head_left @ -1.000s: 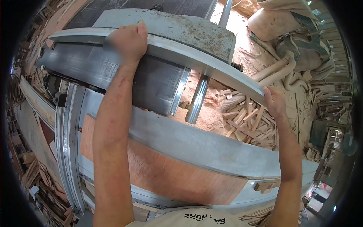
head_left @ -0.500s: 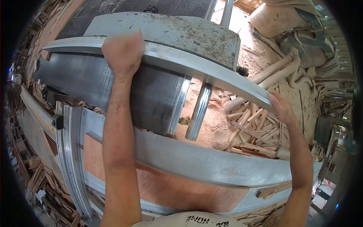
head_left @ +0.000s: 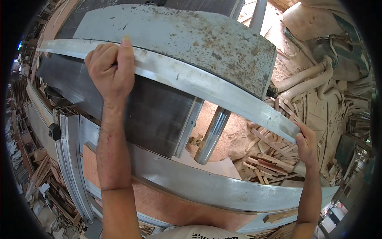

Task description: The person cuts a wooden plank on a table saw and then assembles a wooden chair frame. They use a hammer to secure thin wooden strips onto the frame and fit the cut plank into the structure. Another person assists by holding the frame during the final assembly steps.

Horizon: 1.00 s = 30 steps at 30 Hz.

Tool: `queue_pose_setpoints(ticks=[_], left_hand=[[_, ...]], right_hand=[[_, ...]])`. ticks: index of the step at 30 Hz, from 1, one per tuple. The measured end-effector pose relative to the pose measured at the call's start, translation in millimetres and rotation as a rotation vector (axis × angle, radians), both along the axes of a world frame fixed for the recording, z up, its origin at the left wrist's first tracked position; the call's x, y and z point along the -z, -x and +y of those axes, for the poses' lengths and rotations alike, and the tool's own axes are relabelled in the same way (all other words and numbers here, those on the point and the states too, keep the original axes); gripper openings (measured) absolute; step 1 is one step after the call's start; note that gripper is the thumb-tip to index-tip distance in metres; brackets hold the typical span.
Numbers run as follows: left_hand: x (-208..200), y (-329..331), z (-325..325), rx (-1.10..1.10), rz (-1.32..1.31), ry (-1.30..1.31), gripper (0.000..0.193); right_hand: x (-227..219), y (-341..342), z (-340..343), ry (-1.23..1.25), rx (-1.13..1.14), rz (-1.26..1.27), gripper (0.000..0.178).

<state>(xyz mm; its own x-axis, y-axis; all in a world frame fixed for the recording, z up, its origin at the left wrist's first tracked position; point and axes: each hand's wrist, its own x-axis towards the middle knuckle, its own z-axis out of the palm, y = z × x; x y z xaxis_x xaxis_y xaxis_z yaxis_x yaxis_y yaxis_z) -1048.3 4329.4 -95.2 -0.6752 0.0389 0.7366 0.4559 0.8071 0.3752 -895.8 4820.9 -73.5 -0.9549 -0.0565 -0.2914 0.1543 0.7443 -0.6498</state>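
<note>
Head view: the metal bar (head_left: 195,81) slants from upper left to right centre, left hand (head_left: 112,73) clenched on it, right hand (head_left: 307,144) pinching its right end, underside fingers apparently hidden.

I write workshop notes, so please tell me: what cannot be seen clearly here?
In the head view:
Left hand: four fingertips, hidden by its fist.
Right hand: some fingers, behind metal bar or hand itself.
Wooden board: part, behind left forearm.
Shirt: rest cut off by lower edge.
</note>
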Motion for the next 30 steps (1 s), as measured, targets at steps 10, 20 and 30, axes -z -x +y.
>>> queue_pose_setpoints(ticks=[10,20,30], left_hand=[[-5,-4,3,-0.019,-0.071,-0.026,0.041],[-4,-2,3,-0.007,-0.083,-0.069,0.045],[1,-6,-3,-0.010,-0.083,0.032,0.038]], right_hand=[[-7,3,-4,0.011,0.005,-0.029,0.064],[0,2,-1,0.011,0.020,0.002,0.064],[-9,-3,-1,-0.103,0.032,0.008,0.074]])
